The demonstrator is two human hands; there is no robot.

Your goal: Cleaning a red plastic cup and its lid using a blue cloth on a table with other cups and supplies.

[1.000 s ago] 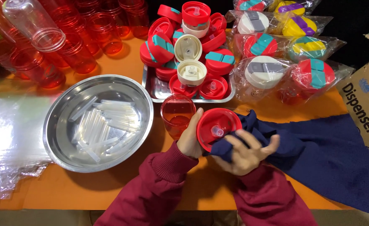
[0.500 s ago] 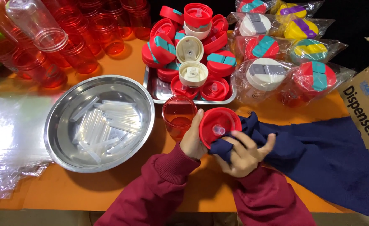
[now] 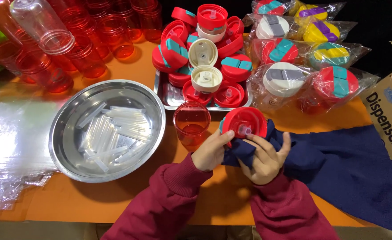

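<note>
Counter (image 3: 129, 209): orange, carrying everything.
Cloth (image 3: 351, 173): dark blue, spread toward the right edge, one end bunched under the lid.
Bowl (image 3: 107, 130): steel, left of centre, holding clear straws (image 3: 111, 133).
Tray (image 3: 169, 95): near the far edge, heaped with red lids.
Cup (image 3: 192, 124): red, upright, just left of the hands.
Lid (image 3: 244, 124): red, tilted, near the front edge.
Left hand (image 3: 211, 152): fingers pinching the lid's rim.
Right hand (image 3: 264, 158): fingers spread, pressing cloth against the lid.

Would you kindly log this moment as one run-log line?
left hand: holds red lid | right hand: presses navy cloth on lid | nearby: red cup, steel bowl of clear straws
</note>
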